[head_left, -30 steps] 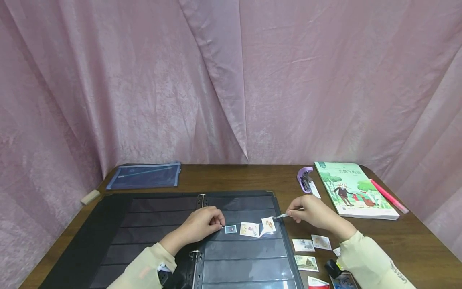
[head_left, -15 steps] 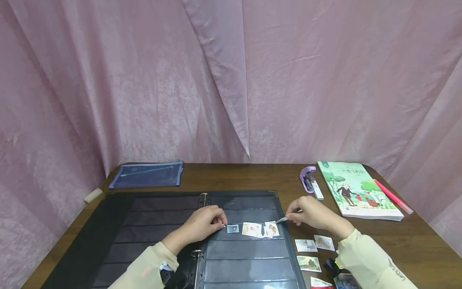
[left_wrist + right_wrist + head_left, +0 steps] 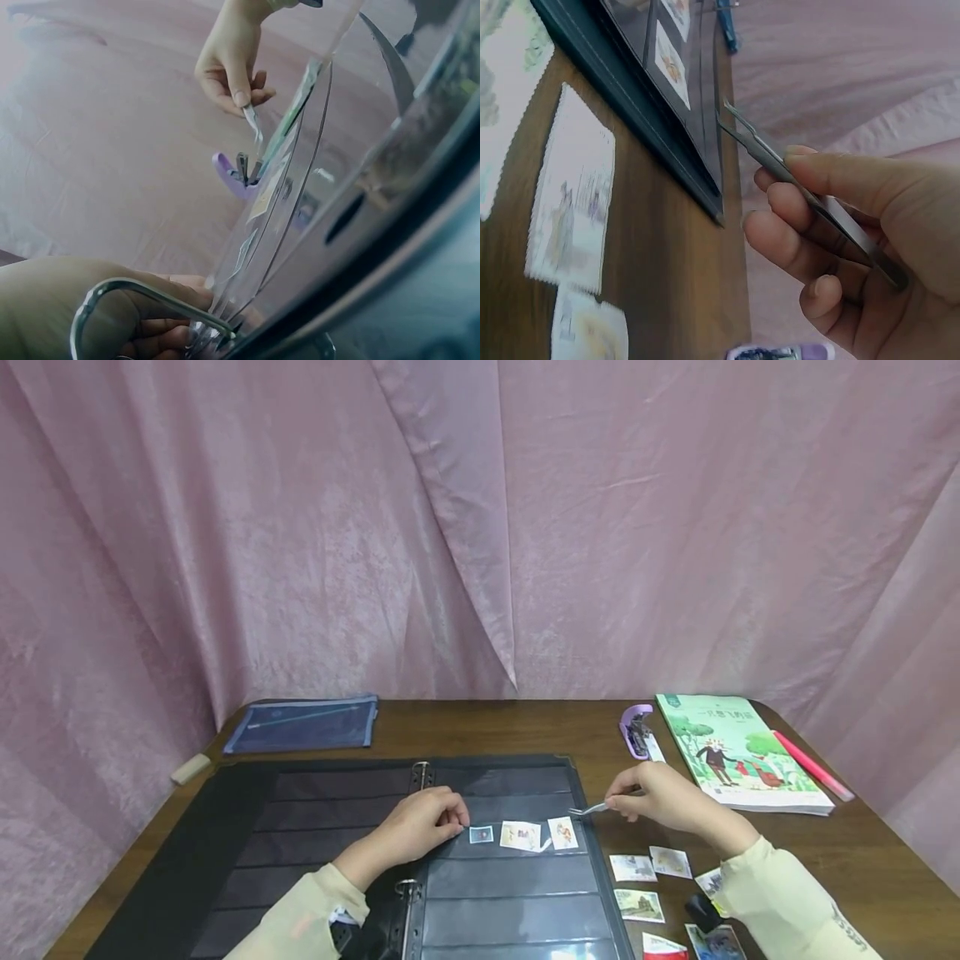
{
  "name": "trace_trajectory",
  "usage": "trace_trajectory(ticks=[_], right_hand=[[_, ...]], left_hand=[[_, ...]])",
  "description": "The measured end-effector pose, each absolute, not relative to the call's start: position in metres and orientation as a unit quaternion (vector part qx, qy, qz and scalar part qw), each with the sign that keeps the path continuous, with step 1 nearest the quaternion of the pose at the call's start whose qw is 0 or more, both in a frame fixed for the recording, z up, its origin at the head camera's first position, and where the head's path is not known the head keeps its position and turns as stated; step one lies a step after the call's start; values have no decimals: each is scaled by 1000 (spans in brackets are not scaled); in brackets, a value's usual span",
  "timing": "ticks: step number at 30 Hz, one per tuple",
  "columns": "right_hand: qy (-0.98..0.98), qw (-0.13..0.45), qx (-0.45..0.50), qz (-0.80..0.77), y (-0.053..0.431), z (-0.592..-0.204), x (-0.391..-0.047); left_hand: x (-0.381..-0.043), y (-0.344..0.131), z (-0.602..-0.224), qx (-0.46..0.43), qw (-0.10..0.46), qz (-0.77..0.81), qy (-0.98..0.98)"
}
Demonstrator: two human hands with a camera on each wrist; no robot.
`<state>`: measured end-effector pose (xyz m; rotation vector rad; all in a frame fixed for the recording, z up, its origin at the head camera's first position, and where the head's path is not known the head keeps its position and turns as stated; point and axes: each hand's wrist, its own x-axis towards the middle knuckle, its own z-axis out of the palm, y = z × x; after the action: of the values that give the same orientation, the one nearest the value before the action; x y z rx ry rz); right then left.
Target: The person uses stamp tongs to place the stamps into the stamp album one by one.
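Note:
A black stamp album [image 3: 510, 882] lies spread out, its pages made of clear strip pockets. One row of the right page has a small blue stamp [image 3: 481, 834], a pale stamp [image 3: 521, 835] and a stamp with an orange figure [image 3: 562, 832]. Beside the blue one, my left hand [image 3: 420, 827] pinches the edge of the clear pocket strip [image 3: 240, 259] near the binder rings. My right hand [image 3: 660, 797] holds metal tweezers [image 3: 817, 202] between thumb and fingers. Their tips are apart, with nothing between them, just above the rightmost stamp.
Several loose stamps [image 3: 639, 906] lie on the wooden table right of the album. Behind are a purple stapler [image 3: 635, 731], a green picture book [image 3: 738, 752] and a red pen [image 3: 813, 766]. A blue zip pouch [image 3: 303, 725] is at the back left, near a beige block [image 3: 191, 769].
The rightmost stamp has gone from tilted above the row to lying in it. The tweezers have let go and drawn back to the right. My left hand stays at the pocket.

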<state>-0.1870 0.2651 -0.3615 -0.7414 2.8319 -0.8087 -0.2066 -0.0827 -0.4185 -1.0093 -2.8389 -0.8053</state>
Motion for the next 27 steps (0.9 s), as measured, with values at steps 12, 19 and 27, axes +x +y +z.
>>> trace_trajectory(ticks=[12,19,27], right_hand=[[939,44,-211,-269,291,-352,-153],[939,48,-202,-275,308,-356,-131],[957,6,-181,-228,322,-364,-111]], left_hand=[[-200,-81,-404,-354,23,-172,-919],[-177,-76,-378,-389,4,-65,-919],[-150,-78,-373,-392,-21,-36,-919]])
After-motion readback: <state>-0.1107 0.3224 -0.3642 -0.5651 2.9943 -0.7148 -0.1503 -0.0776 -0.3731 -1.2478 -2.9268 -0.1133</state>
